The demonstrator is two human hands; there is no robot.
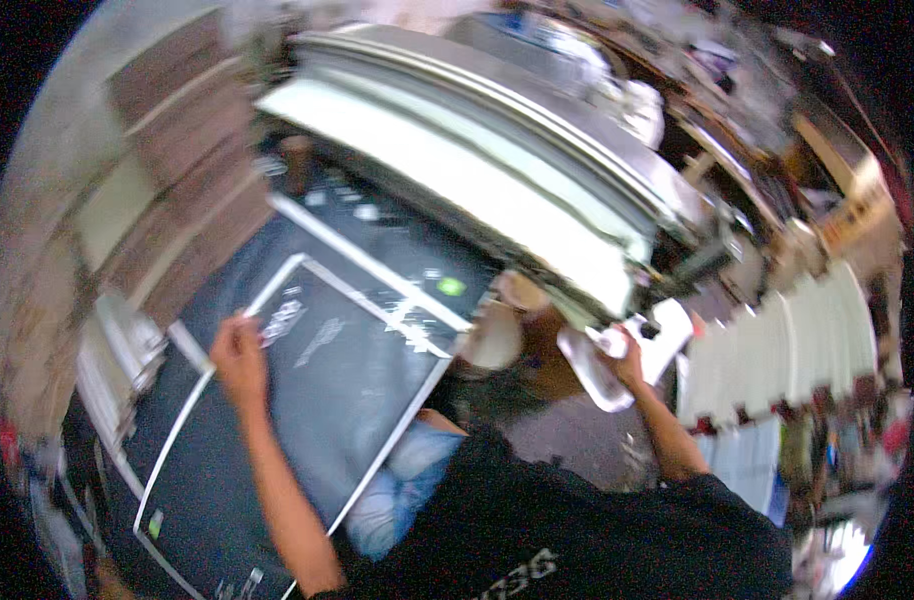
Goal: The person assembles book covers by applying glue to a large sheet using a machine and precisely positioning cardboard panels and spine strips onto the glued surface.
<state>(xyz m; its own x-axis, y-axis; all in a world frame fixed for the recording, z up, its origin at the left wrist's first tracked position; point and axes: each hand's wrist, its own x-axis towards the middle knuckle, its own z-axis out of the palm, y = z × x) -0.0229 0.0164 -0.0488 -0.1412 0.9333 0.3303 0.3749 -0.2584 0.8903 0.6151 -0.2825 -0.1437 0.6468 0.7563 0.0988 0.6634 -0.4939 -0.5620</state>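
Fingers of left hand (239, 352) pinch white edge of large dark printed sheet (317, 390) lying flat on table (397, 240); right hand (625, 358) grips clear plastic bottle (592, 372) beside it. White machine bed (457, 180) behind, cluttered workshop.

Black short-sleeved T-shirt (577, 540) with pale lettering at six o'clock, blue jeans (402, 490), bare forearms.
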